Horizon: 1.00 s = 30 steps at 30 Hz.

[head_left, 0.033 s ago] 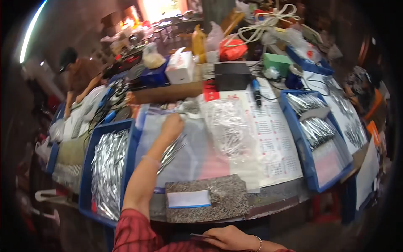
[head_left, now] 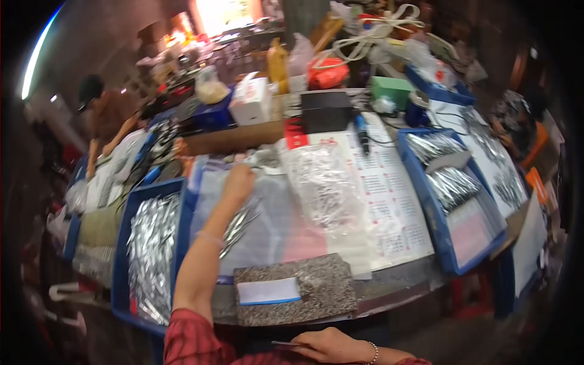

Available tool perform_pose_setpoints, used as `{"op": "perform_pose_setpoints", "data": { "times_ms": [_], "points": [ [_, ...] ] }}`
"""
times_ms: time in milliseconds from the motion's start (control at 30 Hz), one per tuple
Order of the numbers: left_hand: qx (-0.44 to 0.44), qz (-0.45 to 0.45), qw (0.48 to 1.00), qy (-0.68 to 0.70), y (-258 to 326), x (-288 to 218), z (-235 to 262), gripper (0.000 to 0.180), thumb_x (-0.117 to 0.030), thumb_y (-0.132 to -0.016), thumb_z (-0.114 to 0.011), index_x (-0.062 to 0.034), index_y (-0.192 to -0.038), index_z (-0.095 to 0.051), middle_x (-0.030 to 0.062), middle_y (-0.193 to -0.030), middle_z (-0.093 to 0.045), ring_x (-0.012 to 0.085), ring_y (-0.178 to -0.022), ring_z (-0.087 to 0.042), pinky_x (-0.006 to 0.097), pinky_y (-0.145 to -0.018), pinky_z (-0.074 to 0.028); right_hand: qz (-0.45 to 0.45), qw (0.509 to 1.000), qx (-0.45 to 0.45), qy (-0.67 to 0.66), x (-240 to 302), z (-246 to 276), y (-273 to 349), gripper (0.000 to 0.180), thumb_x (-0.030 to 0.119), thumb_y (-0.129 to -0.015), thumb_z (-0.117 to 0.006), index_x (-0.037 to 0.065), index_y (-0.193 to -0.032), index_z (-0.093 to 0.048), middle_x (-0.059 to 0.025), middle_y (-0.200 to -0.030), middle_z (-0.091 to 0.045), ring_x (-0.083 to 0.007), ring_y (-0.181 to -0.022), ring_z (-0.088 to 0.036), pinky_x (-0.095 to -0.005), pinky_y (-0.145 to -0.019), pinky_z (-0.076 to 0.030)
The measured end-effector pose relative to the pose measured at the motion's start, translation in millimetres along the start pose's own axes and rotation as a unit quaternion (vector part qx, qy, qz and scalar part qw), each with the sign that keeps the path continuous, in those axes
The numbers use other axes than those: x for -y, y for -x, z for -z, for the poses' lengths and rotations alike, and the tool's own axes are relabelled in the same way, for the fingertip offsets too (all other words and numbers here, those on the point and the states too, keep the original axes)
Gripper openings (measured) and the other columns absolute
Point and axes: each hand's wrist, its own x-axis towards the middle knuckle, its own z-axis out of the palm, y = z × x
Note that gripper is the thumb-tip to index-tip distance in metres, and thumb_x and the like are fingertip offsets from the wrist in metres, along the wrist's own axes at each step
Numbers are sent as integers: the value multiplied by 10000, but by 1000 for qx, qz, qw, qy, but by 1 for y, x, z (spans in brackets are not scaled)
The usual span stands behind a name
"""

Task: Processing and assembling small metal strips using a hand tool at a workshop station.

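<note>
I hold my right hand (head_left: 334,345) before the bench's (head_left: 392,285) front edge, fingers pinching 1 slim metal piece (head_left: 282,344). My left hand (head_left: 241,181) is over the plastic sheet (head_left: 277,204), just beyond 1 loose metal pile (head_left: 238,230); I cannot tell its fingers' state. 1 speckled slab (head_left: 331,283) lies along that edge, between 2 well-separated trays: 1 long blue tray (head_left: 120,261) leftward, 1 divided blue tray (head_left: 483,258) rightward.

Rows of red and dark print (head_left: 370,185), white sheet (head_left: 398,228), right of centre frame, too blurred to read
</note>
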Motion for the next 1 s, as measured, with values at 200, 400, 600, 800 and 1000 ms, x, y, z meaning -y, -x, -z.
{"op": "perform_pose_setpoints", "data": {
  "times_ms": [200,400,600,800,1000],
  "points": [
    [-218,-22,949,227,23,-119,102,89,-80,-948,-558,-31,-897,-504,17,-791,-472,82,-713,-422,241,-638,-392,4,999,-34,-25,-3,2,0,142,174,-902,-609,44,-952,-631,-154,-786,-633,-329,-699,-631,-378,-607,-503],
    [-152,10,907,392,166,-223,159,38,7,-925,-550,16,-960,-559,96,-882,-600,105,-660,-553,219,-609,-444,-63,934,-268,-227,7,6,-9,279,106,-952,-562,4,-1212,-576,-73,-1051,-672,-119,-951,-623,-265,-837,-492],
    [-25,-31,810,585,245,-252,157,180,-93,-934,-596,-43,-1010,-440,172,-815,-601,146,-583,-520,237,-546,-456,-50,949,-103,-294,25,5,-18,189,121,-940,-595,-15,-1071,-595,-51,-906,-644,-74,-828,-573,-243,-753,-475],
    [22,137,715,686,267,-240,161,234,-76,-934,-590,-21,-1145,-502,119,-871,-602,105,-588,-524,195,-510,-426,-31,975,-33,-215,32,9,-14,97,37,-909,-619,-33,-969,-650,-87,-876,-671,-139,-767,-604,-282,-696,-498],
    [70,179,658,728,279,-212,160,195,-93,-934,-600,26,-1088,-590,124,-886,-643,133,-625,-589,233,-521,-472,-63,983,10,-175,23,17,-11,159,140,-929,-593,-10,-974,-616,-52,-784,-649,-107,-755,-600,-273,-704,-488]
  ]
}}
